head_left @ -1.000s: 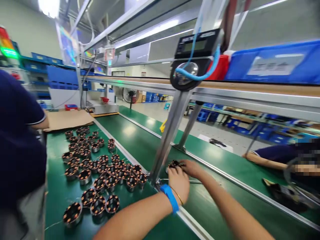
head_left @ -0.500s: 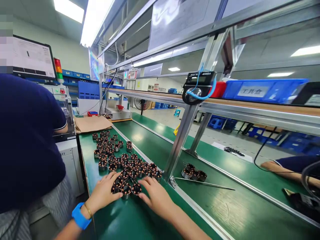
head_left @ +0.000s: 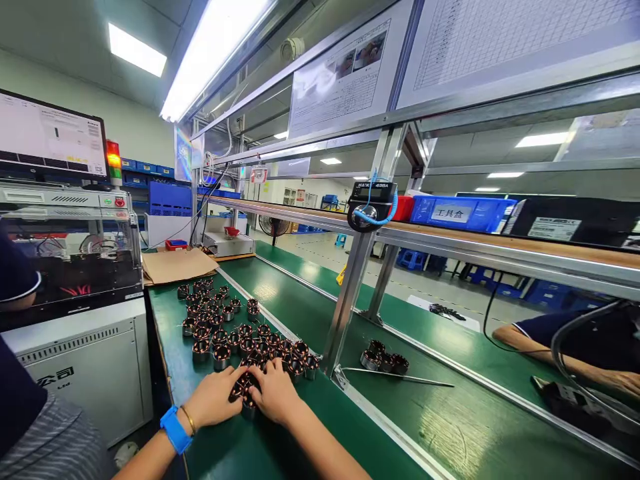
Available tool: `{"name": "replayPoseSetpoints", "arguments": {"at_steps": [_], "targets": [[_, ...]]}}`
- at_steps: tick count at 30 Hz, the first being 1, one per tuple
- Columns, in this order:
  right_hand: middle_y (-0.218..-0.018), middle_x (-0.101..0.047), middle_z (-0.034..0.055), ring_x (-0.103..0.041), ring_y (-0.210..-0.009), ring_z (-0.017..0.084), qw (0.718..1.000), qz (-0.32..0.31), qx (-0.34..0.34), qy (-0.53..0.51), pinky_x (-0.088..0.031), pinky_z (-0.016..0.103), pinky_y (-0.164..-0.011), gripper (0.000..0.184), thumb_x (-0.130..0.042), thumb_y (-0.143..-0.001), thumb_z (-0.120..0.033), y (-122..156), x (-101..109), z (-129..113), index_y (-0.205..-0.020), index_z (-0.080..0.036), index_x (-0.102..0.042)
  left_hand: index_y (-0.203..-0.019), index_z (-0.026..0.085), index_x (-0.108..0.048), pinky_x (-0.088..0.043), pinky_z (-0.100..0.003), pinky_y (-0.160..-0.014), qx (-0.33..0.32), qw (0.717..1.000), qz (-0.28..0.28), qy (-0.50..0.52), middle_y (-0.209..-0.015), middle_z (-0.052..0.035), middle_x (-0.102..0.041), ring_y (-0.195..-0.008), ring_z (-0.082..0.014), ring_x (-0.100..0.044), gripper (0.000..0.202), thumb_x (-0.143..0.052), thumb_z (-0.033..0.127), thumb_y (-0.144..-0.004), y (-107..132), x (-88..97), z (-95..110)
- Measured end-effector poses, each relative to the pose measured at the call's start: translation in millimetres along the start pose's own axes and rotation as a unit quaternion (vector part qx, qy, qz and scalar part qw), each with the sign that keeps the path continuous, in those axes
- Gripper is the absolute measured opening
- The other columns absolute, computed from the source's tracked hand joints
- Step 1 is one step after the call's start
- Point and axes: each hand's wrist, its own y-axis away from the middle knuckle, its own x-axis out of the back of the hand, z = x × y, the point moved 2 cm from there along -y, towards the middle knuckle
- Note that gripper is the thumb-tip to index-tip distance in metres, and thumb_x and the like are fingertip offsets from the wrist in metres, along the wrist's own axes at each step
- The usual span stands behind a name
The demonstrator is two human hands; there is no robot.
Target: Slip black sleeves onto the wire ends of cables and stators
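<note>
Both my hands meet at the front of a crowd of copper-wound motor stators on a green bench belt. My left hand and my right hand close around one stator from either side, hiding most of it. A blue wrist strap circles my left wrist. Across the metal divider rail, a small group of stators sits on a second green belt, with a thin metal rod lying next to them.
A co-worker's forearm rests at the right, and a person's dark sleeve shows at the left edge. A machine with a transparent cover stands left of the bench. A cardboard sheet lies at the bench's far end. Steel uprights support the overhead shelf.
My hands have drawn together from either side of the stators and closed around one. The view has swung left, and the person at the left has mostly left the frame.
</note>
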Motion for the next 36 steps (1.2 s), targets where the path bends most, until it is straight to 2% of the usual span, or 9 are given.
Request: {"name": "replayPoseSetpoints", "arguments": {"at_steps": [7,15,18,20,22,25,30,33,36], "targets": [[-0.120,-0.065,0.0115,-0.050,-0.123,0.033,0.999,-0.004,-0.025,-0.026,-0.051,0.043,-0.096,0.039,-0.056,-0.093,-0.024,60,6,25,-0.131,-0.030,-0.062,-0.144,0.024,-0.050,-0.052,-0.037,-0.098,-0.032,0.999,0.006,0.029,-0.129,-0.0092,-0.065,-0.112,-0.0267,-0.067,0.057,-0.051,0.026,-0.087,19,-24.2,58],[-0.129,-0.064,0.0125,-0.051,-0.129,0.033,0.986,-0.011,-0.162,-0.037,-0.050,0.043,-0.103,0.045,-0.057,-0.093,-0.021,186,24,61,-0.138,-0.028,-0.061,-0.146,0.028,-0.049,-0.052,-0.045,-0.099,-0.193,0.976,-0.050,0.085,-0.133,-0.0087,-0.063,-0.115,-0.0290,-0.065,0.058,-0.054,0.026,-0.089,23,-51.8,147],[-0.141,-0.060,0.0110,-0.056,-0.128,0.029,0.976,0.050,-0.208,-0.040,-0.048,0.041,-0.107,0.047,-0.056,-0.096,-0.026,244,44,91,-0.143,-0.027,-0.057,-0.151,0.029,-0.043,-0.045,-0.052,-0.110,-0.243,0.964,-0.036,0.104,-0.146,-0.0102,-0.055,-0.129,-0.0350,-0.056,0.073,-0.065,0.029,-0.081,27,-55.7,167],[-0.135,-0.064,0.0133,-0.061,-0.121,0.029,0.955,0.114,-0.272,0.020,-0.049,0.044,-0.105,0.039,-0.049,-0.100,-0.026,294,57,117,-0.136,-0.023,-0.062,-0.152,0.029,-0.042,-0.037,-0.055,-0.117,-0.297,0.949,-0.009,0.109,-0.153,-0.0103,-0.050,-0.138,-0.0382,-0.047,0.081,-0.070,0.027,-0.076,32,-56.5,181],[-0.116,-0.074,0.0147,-0.068,-0.106,0.032,0.924,0.110,-0.351,0.102,-0.054,0.048,-0.094,0.032,-0.047,-0.099,-0.024,344,61,141,-0.117,-0.021,-0.073,-0.142,0.026,-0.054,-0.032,-0.057,-0.121,-0.361,0.928,0.007,0.098,-0.152,-0.0098,-0.052,-0.141,-0.0376,-0.044,0.065,-0.068,0.026,-0.079,38,-57.1,198],[-0.099,-0.078,0.0145,-0.071,-0.096,0.035,0.891,0.033,-0.423,0.165,-0.055,0.049,-0.082,0.029,-0.051,-0.096,-0.019,398,50,158,-0.106,-0.020,-0.078,-0.115,0.017,-0.071,-0.030,-0.057,-0.123,-0.403,0.913,0.007,0.063,-0.150,-0.0143,-0.053,-0.144,-0.0367,-0.041,0.030,-0.059,0.024,-0.089,42,-59.3,225],[-0.096,-0.078,0.0093,-0.072,-0.092,0.031,0.902,0.013,-0.414,0.126,-0.054,0.042,-0.077,0.029,-0.053,-0.094,-0.014,411,31,152,-0.099,-0.024,-0.079,-0.107,0.014,-0.074,-0.037,-0.053,-0.120,-0.424,0.905,0.001,0.021,-0.152,-0.0165,-0.051,-0.145,-0.0357,-0.041,0.025,-0.059,0.027,-0.092,48,-73.2,245],[-0.088,-0.077,0.0095,-0.070,-0.086,0.030,0.897,0.044,-0.427,0.108,-0.052,0.042,-0.077,0.028,-0.050,-0.095,-0.013,403,32,149,-0.089,-0.020,-0.077,-0.095,0.013,-0.074,-0.042,-0.051,-0.117,-0.479,0.878,-0.008,0.004,-0.154,-0.0205,-0.047,-0.143,-0.0397,-0.043,0.030,-0.069,0.042,-0.089,58,-88.6,248],[-0.090,-0.075,0.0114,-0.068,-0.087,0.029,0.892,0.067,-0.438,0.088,-0.051,0.041,-0.081,0.032,-0.044,-0.099,-0.015,401,34,148,-0.089,-0.017,-0.074,-0.093,0.015,-0.073,-0.043,-0.046,-0.117,-0.532,0.847,0.012,-0.001,-0.154,-0.0162,-0.048,-0.142,-0.0351,-0.046,0.027,-0.064,0.041,-0.094,68,-100.6,257]]}}
